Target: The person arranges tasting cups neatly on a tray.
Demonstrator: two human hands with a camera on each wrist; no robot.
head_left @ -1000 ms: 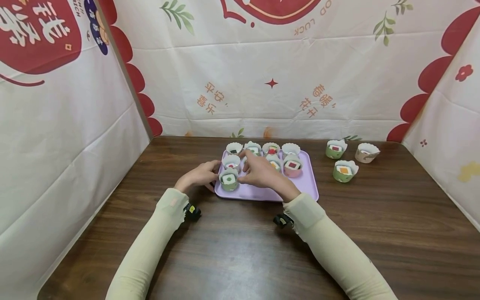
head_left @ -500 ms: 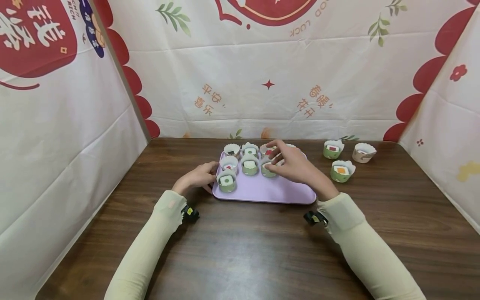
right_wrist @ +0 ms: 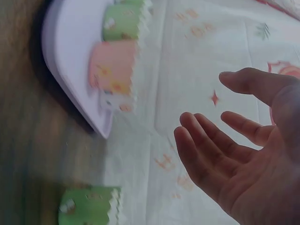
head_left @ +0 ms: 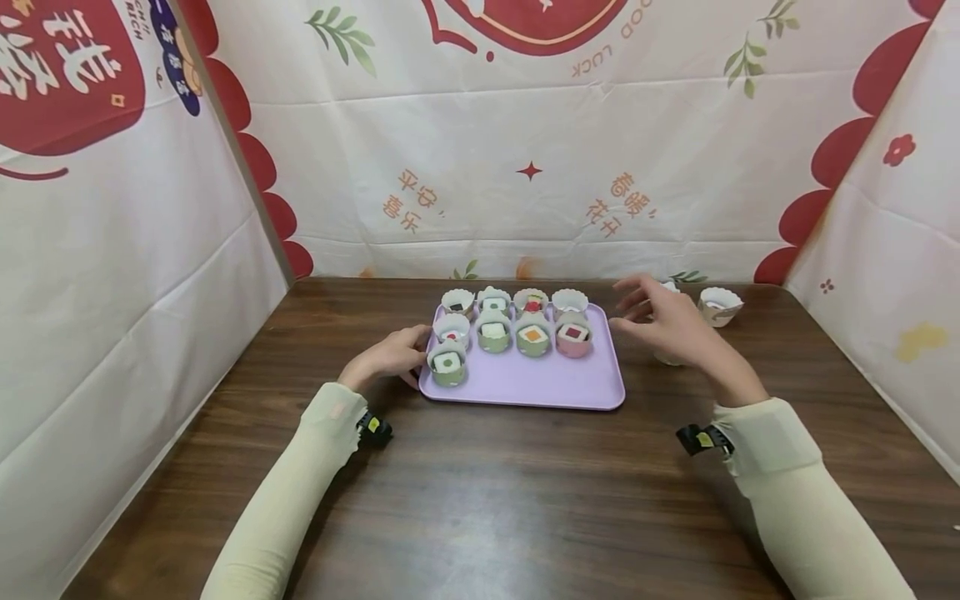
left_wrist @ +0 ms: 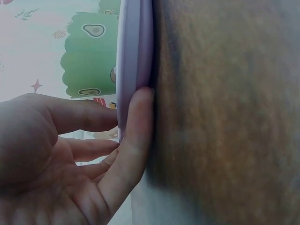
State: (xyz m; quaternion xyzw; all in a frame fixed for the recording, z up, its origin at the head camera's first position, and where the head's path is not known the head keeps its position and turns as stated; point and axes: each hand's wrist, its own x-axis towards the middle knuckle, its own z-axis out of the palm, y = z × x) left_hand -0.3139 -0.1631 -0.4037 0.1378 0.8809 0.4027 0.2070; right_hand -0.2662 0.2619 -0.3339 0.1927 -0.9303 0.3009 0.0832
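My left hand (head_left: 386,357) grips the left edge of a lilac tray (head_left: 525,383). In the left wrist view, one digit of the left hand (left_wrist: 79,154) lies under the tray's rim (left_wrist: 133,61) and others touch its upper side. Paper baking cups stand on the tray, among them a green cup (head_left: 448,373) at front left and a pink cup (head_left: 573,340) at right. Most show a white square piece with a coloured centre. My right hand (head_left: 678,329) hovers right of the tray with relaxed, spread fingers and holds nothing. It partly hides the cups behind it.
Right of the tray, a pale cup (head_left: 720,305) stands near the back edge of the brown wooden table (head_left: 480,500). The right wrist view shows a green cup (right_wrist: 89,206) off the tray. Printed white cloth (head_left: 465,167) encloses the back and sides.
My right hand has moved from the cups at the tray's left, across the tray, to the loose cups on the right. The left hand has stayed at the tray's edge.
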